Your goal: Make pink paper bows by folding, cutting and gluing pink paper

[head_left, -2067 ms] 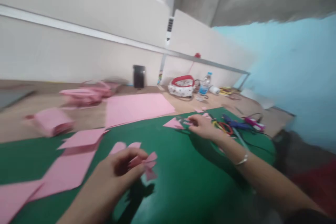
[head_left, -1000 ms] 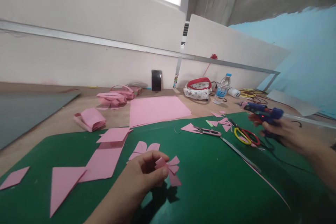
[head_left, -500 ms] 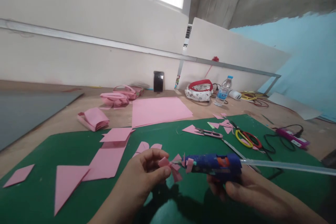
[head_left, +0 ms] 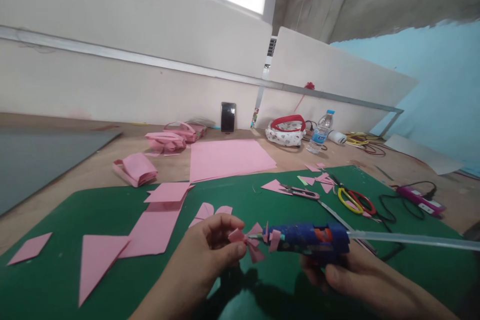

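Note:
My left hand [head_left: 215, 247] pinches a small pink paper bow [head_left: 255, 251] between thumb and fingers. In my right hand [head_left: 348, 275] is a blue glue gun [head_left: 309, 241], its nozzle pointing left and meeting the middle of the bow. A long clear glue stick [head_left: 408, 240] sticks out of the gun's back end. Under both hands lies a green cutting mat [head_left: 157, 290]. Just behind my left hand are pink petal-shaped paper pieces [head_left: 204, 211], partly hidden by it.
Left on the mat are a folded pink triangle [head_left: 99, 262] and pink strips [head_left: 153, 230]. Thread snips [head_left: 302, 193], scissors [head_left: 354, 201] and paper scraps lie right. Behind stand pink sheets [head_left: 232, 157], a phone [head_left: 227, 117], a pouch [head_left: 285, 132] and a water bottle [head_left: 320, 132].
The view has shifted slightly. Both hands, the bow and the glue gun sit a touch further right and lower; the nozzle stays at the bow's middle.

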`<state>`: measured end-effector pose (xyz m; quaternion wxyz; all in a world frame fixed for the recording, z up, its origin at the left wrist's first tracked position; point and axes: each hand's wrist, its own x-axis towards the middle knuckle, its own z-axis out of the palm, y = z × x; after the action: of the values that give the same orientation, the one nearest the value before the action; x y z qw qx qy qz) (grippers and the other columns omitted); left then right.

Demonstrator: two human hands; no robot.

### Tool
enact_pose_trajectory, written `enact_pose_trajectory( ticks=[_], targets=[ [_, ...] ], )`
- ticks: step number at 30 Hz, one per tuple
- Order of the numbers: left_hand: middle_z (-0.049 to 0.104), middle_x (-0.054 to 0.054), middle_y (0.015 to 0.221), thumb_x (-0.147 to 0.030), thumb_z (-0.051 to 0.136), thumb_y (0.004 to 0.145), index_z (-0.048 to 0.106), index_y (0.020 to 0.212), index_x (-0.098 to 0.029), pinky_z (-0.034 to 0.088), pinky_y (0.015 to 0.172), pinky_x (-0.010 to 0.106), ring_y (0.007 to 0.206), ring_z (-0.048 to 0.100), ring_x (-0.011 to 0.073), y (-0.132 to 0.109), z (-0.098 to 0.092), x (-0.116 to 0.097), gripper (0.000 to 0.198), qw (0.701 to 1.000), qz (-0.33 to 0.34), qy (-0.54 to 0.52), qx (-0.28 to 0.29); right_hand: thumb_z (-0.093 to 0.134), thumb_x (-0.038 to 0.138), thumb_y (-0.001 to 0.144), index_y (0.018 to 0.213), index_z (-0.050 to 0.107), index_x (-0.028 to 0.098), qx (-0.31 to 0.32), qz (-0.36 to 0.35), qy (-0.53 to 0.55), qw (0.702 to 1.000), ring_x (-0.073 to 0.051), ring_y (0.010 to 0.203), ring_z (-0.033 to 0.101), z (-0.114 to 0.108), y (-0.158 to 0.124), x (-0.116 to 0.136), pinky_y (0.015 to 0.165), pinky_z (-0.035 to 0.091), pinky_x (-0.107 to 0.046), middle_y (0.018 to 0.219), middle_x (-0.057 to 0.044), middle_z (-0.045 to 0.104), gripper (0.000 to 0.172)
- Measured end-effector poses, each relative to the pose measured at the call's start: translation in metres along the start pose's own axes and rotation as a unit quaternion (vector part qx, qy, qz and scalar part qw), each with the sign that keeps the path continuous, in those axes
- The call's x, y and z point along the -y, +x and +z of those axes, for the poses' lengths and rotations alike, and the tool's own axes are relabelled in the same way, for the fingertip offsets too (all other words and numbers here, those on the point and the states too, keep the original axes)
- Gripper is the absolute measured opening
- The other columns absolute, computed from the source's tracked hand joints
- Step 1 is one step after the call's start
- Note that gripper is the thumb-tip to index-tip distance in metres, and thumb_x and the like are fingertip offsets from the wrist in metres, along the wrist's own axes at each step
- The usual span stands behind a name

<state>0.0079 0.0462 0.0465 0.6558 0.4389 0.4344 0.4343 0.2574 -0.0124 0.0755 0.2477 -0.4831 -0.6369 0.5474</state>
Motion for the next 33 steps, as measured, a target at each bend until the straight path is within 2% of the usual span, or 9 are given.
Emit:
enact_pose_trajectory(
  ticks=[4, 8, 13, 17, 21, 24, 28, 33],
  targets=[
    [0.058, -0.004, 0.057, -0.024, 0.079, 0.048, 0.061, 0.072, -0.017, 0.031, 0.049, 0.019, 0.052, 0.047, 0.0070, -0.001, 0.001, -0.002, 0.031, 1.000, -0.009, -0.010, 0.006, 0.055, 0.057, 0.081, 0.096, 0.061, 0.020, 0.001, -0.001, -0.021, 1.000, -0.016, 0.075, 0.051, 0.001, 0.001, 0.002, 0.068, 0.044, -0.027, 0.084, -0.004, 0.058, 0.040],
    [0.056, -0.006, 0.053, -0.026, 0.081, 0.048, 0.060, 0.073, -0.017, 0.030, 0.048, 0.017, 0.050, 0.046, 0.0053, -0.003, 0.001, -0.003, 0.034, 1.000, -0.023, -0.006, 0.020, 0.054, 0.058, 0.081, 0.103, 0.061, 0.021, 0.009, 0.000, -0.012, 1.000, -0.017, 0.077, 0.053, -0.003, 0.001, -0.005, 0.066, 0.044, -0.027, 0.088, -0.006, 0.060, 0.044],
    [0.061, -0.004, 0.055, -0.036, 0.085, 0.047, 0.057, 0.084, -0.018, 0.031, 0.047, 0.017, 0.048, 0.046, 0.0048, -0.002, -0.003, 0.001, 0.050, 0.993, -0.073, -0.045, 0.084, 0.051, 0.059, 0.081, 0.106, 0.063, 0.024, -0.018, 0.017, -0.098, 0.995, -0.024, 0.089, 0.057, -0.010, -0.003, -0.013, 0.076, 0.047, -0.034, 0.100, -0.008, 0.062, 0.044],
    [0.067, 0.002, 0.067, -0.038, 0.088, 0.045, 0.054, 0.095, -0.017, 0.032, 0.048, 0.017, 0.051, 0.052, 0.0065, 0.001, -0.007, 0.008, 0.063, 0.983, -0.118, -0.076, 0.114, 0.050, 0.065, 0.077, 0.096, 0.063, 0.026, -0.031, -0.039, -0.144, 0.988, -0.024, 0.079, 0.059, -0.002, 0.001, -0.002, 0.070, 0.048, -0.033, 0.092, -0.008, 0.063, 0.046],
    [0.068, 0.004, 0.066, -0.036, 0.088, 0.043, 0.053, 0.099, -0.017, 0.035, 0.050, 0.019, 0.055, 0.057, 0.0114, 0.004, -0.009, 0.013, 0.069, 0.977, -0.135, -0.102, 0.132, 0.046, 0.076, 0.071, 0.081, 0.062, 0.023, -0.062, -0.095, -0.159, 0.981, -0.019, 0.065, 0.052, 0.008, 0.008, 0.007, 0.061, 0.046, -0.030, 0.076, -0.006, 0.058, 0.055],
    [0.070, 0.007, 0.067, -0.037, 0.089, 0.042, 0.052, 0.101, -0.017, 0.035, 0.052, 0.020, 0.060, 0.061, 0.0150, 0.005, -0.009, 0.014, 0.073, 0.975, -0.141, -0.110, 0.129, 0.046, 0.075, 0.072, 0.081, 0.061, 0.023, -0.056, -0.120, -0.170, 0.976, -0.018, 0.065, 0.052, 0.009, 0.011, 0.003, 0.061, 0.044, -0.028, 0.075, -0.004, 0.057, 0.055],
    [0.070, 0.006, 0.065, -0.035, 0.090, 0.041, 0.050, 0.102, -0.015, 0.029, 0.048, 0.017, 0.049, 0.055, 0.0077, 0.002, -0.007, 0.010, 0.075, 0.972, -0.151, -0.121, 0.131, 0.047, 0.077, 0.070, 0.083, 0.063, 0.023, -0.052, -0.124, -0.163, 0.978, -0.018, 0.067, 0.054, 0.006, 0.013, -0.006, 0.065, 0.044, -0.028, 0.077, -0.005, 0.059, 0.058],
    [0.070, 0.006, 0.065, -0.032, 0.088, 0.044, 0.049, 0.104, -0.014, 0.030, 0.048, 0.017, 0.050, 0.054, 0.0074, -0.001, -0.006, 0.006, 0.074, 0.973, -0.143, -0.125, 0.131, 0.051, 0.076, 0.068, 0.079, 0.062, 0.022, -0.051, -0.120, -0.159, 0.979, -0.018, 0.066, 0.055, 0.004, 0.017, -0.016, 0.066, 0.045, -0.029, 0.076, -0.005, 0.061, 0.056]
  ],
)
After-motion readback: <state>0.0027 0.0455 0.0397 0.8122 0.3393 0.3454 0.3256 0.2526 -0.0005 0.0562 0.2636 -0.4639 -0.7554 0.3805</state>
